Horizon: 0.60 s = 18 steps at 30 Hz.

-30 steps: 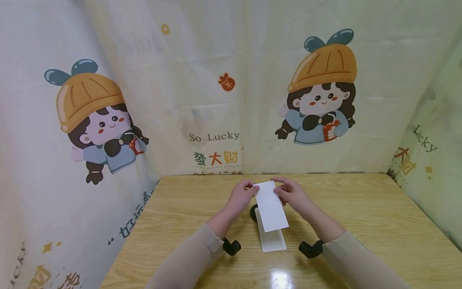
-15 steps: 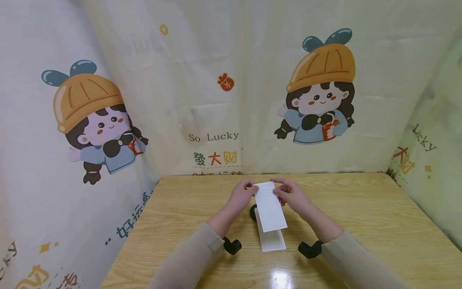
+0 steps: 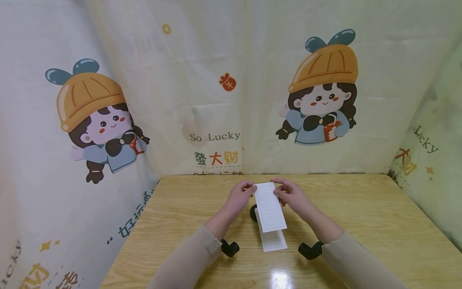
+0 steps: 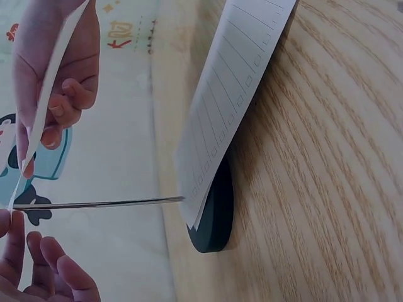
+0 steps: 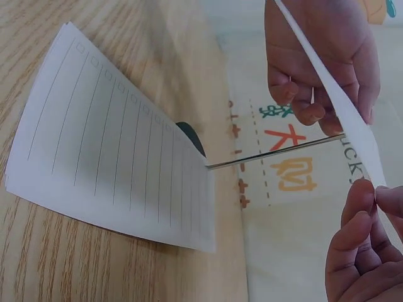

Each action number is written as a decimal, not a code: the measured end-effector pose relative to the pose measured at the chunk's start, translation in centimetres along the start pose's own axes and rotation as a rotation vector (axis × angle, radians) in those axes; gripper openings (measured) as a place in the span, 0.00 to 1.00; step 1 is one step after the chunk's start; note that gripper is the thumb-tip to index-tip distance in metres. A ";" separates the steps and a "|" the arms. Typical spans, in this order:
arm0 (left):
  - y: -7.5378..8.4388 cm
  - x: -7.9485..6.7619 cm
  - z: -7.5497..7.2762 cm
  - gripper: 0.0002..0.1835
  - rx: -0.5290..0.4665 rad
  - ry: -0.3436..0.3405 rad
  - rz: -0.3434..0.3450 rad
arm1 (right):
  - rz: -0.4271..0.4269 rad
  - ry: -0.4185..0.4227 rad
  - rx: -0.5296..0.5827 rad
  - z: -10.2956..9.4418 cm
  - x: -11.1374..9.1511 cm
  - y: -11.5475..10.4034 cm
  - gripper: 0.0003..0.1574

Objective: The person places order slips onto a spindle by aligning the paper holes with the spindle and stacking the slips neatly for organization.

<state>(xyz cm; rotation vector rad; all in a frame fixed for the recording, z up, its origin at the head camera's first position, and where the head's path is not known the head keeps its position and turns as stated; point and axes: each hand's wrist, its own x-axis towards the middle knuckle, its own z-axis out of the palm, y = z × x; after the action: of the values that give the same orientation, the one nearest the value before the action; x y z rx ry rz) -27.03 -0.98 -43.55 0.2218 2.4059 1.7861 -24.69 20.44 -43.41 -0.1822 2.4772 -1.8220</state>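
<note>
My left hand (image 3: 241, 196) pinches a white paper sheet (image 3: 270, 208) near its upper left corner. My right hand (image 3: 294, 197) pinches the same sheet at its upper right edge, thumb in front. The sheet slants down toward me, and the left wrist view catches it edge-on. A thin metal rod (image 5: 271, 152) rises from a round dark base (image 4: 217, 217) to the held end of the sheet. Below, a lined paper pad (image 5: 132, 138) with small checkboxes lies partly over the base; the sheet covers much of it in the head view.
The wood-grain table (image 3: 191, 204) runs back to a cream printed curtain (image 3: 202, 100) with cartoon figures. Black wrist mounts (image 3: 311, 249) sit by both sleeves. A bright light reflection shows near the front of the table.
My left hand has shifted slightly left along the sheet's top corner. My right hand keeps its grip, and the sheet and pad stay almost where they were.
</note>
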 end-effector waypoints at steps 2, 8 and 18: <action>0.0 0.0 0.0 0.10 0.025 0.007 0.008 | 0.002 0.001 0.004 0.0 0.0 0.0 0.26; 0.3 -0.3 -0.1 0.12 0.074 0.030 0.036 | -0.004 -0.010 0.002 -0.1 0.0 -0.1 0.27; 0.4 -0.4 0.0 0.09 0.079 0.037 0.011 | -0.008 -0.015 0.006 -0.1 0.0 0.1 0.26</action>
<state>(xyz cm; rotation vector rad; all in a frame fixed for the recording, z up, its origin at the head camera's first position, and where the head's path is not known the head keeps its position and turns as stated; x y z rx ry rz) -26.63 -0.88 -43.13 0.2126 2.5081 1.7164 -24.70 20.50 -43.44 -0.2055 2.4642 -1.8236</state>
